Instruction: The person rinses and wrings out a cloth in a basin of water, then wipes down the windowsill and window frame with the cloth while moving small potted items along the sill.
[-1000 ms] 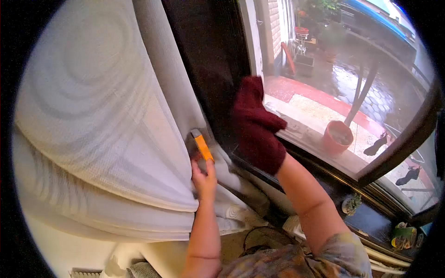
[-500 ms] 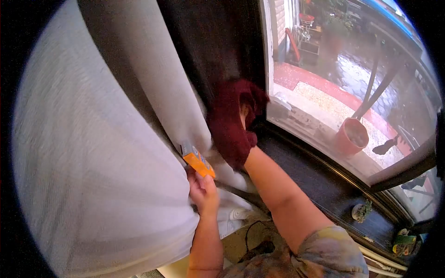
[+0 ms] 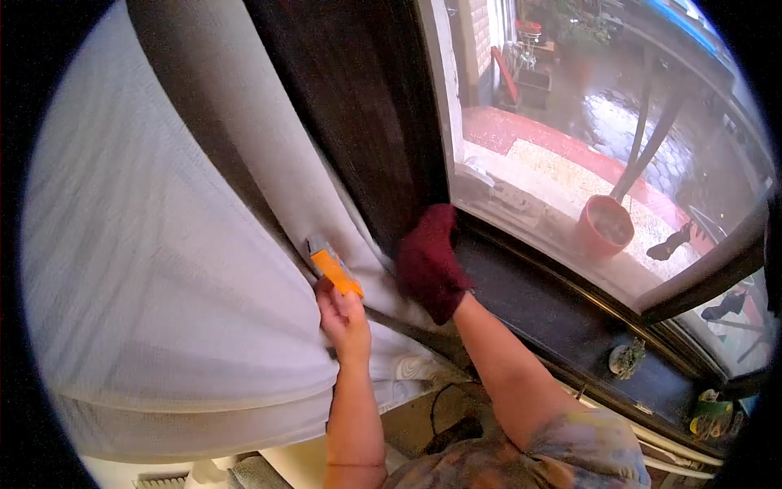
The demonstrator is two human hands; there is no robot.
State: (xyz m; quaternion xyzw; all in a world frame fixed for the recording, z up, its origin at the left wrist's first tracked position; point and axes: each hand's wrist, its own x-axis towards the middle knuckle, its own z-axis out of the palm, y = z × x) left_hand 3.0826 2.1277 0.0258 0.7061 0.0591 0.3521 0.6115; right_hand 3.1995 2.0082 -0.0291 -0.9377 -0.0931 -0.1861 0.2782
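Note:
My left hand [image 3: 345, 326] is closed around the lower end of a small orange and grey box [image 3: 336, 273], held up in front of the light curtain [image 3: 187, 269]. My right hand [image 3: 461, 308] is almost wholly covered by a dark red cloth [image 3: 432, 265], so its fingers are hidden. The cloth is bunched around that hand at the corner where the dark wood panel [image 3: 358, 98] meets the dark window sill [image 3: 529, 285]. Whether it presses on the wood I cannot tell.
The window pane [image 3: 538, 163] rises at the right, with a pink flowerpot [image 3: 605, 228] outside. On the sill stand a small potted plant [image 3: 626, 359] and, farther right, a green and yellow object [image 3: 711, 416]. Pale pipes [image 3: 664, 452] run below the sill.
My right hand and the cloth have come down from the wood panel toward the sill corner. The left hand still holds the box, slightly farther left and higher in view.

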